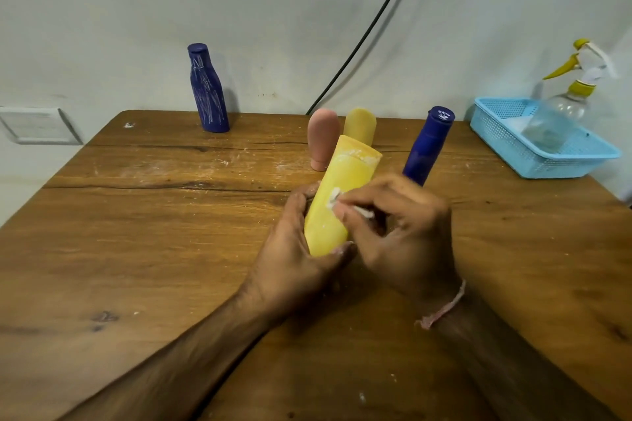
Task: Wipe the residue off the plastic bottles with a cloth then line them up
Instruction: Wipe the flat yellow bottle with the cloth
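On the wooden bench [136,249], rear left: dark blue plastic bottle [208,89], upright, scribbled with white marks. Centre: left hand [294,243], fingers wrapped round a tilted yellow plastic bottle [342,178] smeared with white residue. Behind it: pink plastic bottle [323,138] and second yellow bottle [360,125], upright, side by side. Right hand [403,232], fingers pinching a small white cloth [334,199] against the held bottle. Just right: blue capped bottle [427,147], standing. Far right: light blue mesh basket [533,161] holding a clear spray bottle [561,113] with yellow trigger.
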A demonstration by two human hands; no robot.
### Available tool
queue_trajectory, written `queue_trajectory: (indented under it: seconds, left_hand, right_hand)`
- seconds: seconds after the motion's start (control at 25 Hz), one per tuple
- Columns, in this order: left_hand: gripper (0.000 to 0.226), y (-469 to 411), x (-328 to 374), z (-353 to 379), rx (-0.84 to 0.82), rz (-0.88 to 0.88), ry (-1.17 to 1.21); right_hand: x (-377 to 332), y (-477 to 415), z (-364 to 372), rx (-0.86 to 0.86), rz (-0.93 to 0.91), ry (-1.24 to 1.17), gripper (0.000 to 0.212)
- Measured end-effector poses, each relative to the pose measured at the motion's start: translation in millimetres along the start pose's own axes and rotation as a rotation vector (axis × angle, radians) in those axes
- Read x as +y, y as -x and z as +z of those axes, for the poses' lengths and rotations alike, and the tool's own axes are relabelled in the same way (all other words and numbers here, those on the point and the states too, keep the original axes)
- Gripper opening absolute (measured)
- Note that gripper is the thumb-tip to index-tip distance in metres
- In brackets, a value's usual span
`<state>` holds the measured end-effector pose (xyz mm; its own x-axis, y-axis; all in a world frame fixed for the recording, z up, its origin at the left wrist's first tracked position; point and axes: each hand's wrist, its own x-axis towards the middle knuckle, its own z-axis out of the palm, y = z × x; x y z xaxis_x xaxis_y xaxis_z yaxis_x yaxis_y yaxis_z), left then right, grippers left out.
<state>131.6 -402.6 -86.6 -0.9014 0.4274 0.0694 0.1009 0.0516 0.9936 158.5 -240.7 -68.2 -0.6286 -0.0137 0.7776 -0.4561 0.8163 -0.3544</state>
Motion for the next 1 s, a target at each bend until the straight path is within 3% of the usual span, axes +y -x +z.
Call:
queue_trajectory:
  seconds: [0.08,0.24,0.4,0.48,0.6,0.68,0.8,1.0]
  left_hand:
    - [0.067,-1.8,0.2,-1.9,0.004,0.001,0.049]
    - [0.075,-3.6,4.2,-1.8,-0.014,-0.033,-0.042]
    - [0.072,-4.7,0.9,-2.6,0.002,0.001,0.011]
    - [0.073,-4.9,0.2,-2.6,-0.015,0.024,-0.040]
    - [0.077,-6.2,-2.3,-2.5,-0.055,0.051,-0.112]
    - [0.076,-6.8,-5.3,-2.4,-0.047,0.080,-0.101]
    - [0.075,-7.3,-9.4,-0.4,-0.023,0.171,-0.132]
    - [0.077,-8.7,-15.5,3.5,-0.072,0.186,-0.136]
  right_hand:
    - [1.3,0.4,0.1,-0.080,-0.067,-0.001,0.012]
    - [16.4,-11.6,-1.3,0.207,0.152,0.056,0.015]
    - [9.5,-2.9,0.6,-0.050,-0.043,-0.024,0.012]
    - [9.7,-8.9,1.4,0.056,0.006,0.037,0.013]
    - [16.0,-21.3,-0.9,0.320,0.227,0.034,0.016]
    - [13.6,-19.9,1.2,0.261,0.144,0.069,0.016]
    - [2.1,-18.1,0.5,0.045,-0.071,0.050,0.017]
    - [7.7,-25.0,-7.4,0.206,0.077,0.079,0.020]
